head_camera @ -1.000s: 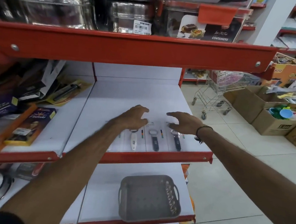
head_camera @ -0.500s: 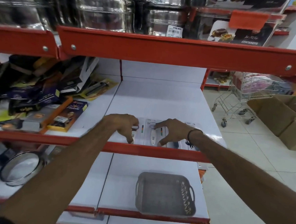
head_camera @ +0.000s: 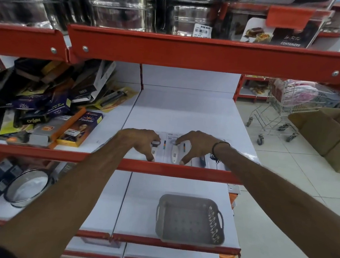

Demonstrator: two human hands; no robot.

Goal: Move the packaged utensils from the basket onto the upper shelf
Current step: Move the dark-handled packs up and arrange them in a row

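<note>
Several flat packaged utensils lie side by side at the front edge of the white upper shelf (head_camera: 183, 113). My left hand (head_camera: 141, 141) arches over a white-handled pack (head_camera: 154, 150), thumb and fingertips touching it. My right hand (head_camera: 194, 145) arches the same way over the neighbouring white-handled pack (head_camera: 174, 154); a dark-handled pack (head_camera: 202, 160) shows beside its wrist. Both hands have fingers spread and the packs rest flat on the shelf. The grey plastic basket (head_camera: 191, 199) stands one shelf lower, with nothing in it.
Boxed and carded goods (head_camera: 48, 113) are heaped on the shelf section to the left. Steel containers (head_camera: 118, 9) fill the shelf above, behind a red lip (head_camera: 193, 52). A sieve (head_camera: 27, 186) lies lower left. A trolley (head_camera: 280, 114) and cardboard boxes (head_camera: 330, 136) stand on the floor to the right.
Both hands came down from hovering over the packs and drew closer together; their fingertips now rest on the packs near the shelf's front edge. The view has shifted left.
</note>
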